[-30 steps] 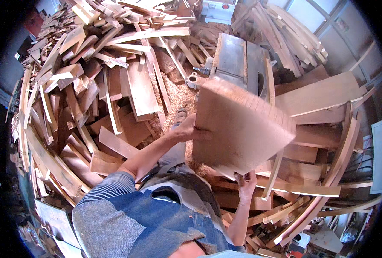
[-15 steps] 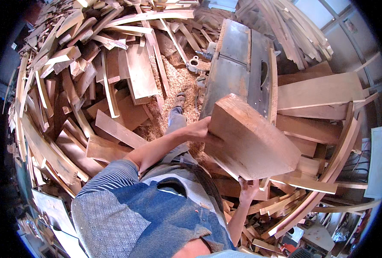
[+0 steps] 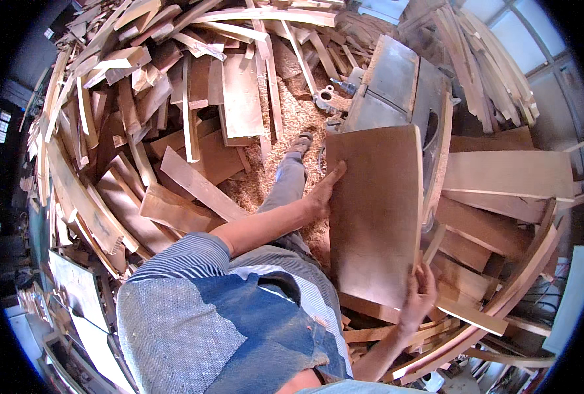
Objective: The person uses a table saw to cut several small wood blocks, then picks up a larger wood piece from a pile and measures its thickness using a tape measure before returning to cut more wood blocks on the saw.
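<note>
Wooden board (image 3: 374, 213), turned in the past second to show mostly broad face, roughly lengthwise with the machine table (image 3: 390, 75), hung at that table's near end, gripped by the left hand (image 3: 323, 197) closer to it and the right hand (image 3: 421, 297) farther away.

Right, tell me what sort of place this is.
Most likely a woodworking shop: there is a metal-bedded machine that looks like a jointer, a big heap of boards and offcuts, and loose wood shavings underfoot.
</note>
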`<state>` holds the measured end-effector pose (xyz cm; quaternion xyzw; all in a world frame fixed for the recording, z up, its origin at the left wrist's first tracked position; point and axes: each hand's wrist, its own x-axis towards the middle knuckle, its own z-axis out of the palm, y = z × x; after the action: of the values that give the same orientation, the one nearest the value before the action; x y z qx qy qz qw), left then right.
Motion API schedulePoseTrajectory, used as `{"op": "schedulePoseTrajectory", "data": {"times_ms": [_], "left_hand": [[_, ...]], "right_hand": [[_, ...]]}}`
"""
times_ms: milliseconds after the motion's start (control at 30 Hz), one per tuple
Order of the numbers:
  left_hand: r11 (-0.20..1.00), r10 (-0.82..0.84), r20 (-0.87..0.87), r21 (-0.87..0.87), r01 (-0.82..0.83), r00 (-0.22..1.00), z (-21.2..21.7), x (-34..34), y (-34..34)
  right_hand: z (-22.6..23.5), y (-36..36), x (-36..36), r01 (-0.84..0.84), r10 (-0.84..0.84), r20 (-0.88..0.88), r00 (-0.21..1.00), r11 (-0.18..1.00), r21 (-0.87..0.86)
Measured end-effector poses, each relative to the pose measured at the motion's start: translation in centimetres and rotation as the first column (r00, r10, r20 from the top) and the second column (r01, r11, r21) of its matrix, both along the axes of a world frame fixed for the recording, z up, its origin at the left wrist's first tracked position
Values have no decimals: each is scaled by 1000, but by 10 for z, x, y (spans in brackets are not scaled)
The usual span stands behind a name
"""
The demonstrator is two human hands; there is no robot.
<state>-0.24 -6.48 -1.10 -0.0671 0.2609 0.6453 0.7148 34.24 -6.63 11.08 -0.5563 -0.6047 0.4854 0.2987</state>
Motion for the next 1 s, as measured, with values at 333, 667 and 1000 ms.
{"op": "schedulePoseTrajectory", "data": {"times_ms": [333, 667, 1000], "left_hand": [[999, 22, 246, -48, -10, 969, -36, 22, 78], [963, 170, 502, -268, -35, 848, -52, 39, 166], [968, 153, 475, -250, -33, 866, -83, 19, 188]], "right_hand": [[-124, 34, 38, 1, -47, 152, 987, 958, 285], [-90, 118, -238, 299, -234, -262, 936, 923, 243], [-108, 173, -275, 143, -84, -178, 981, 926, 351]]}}
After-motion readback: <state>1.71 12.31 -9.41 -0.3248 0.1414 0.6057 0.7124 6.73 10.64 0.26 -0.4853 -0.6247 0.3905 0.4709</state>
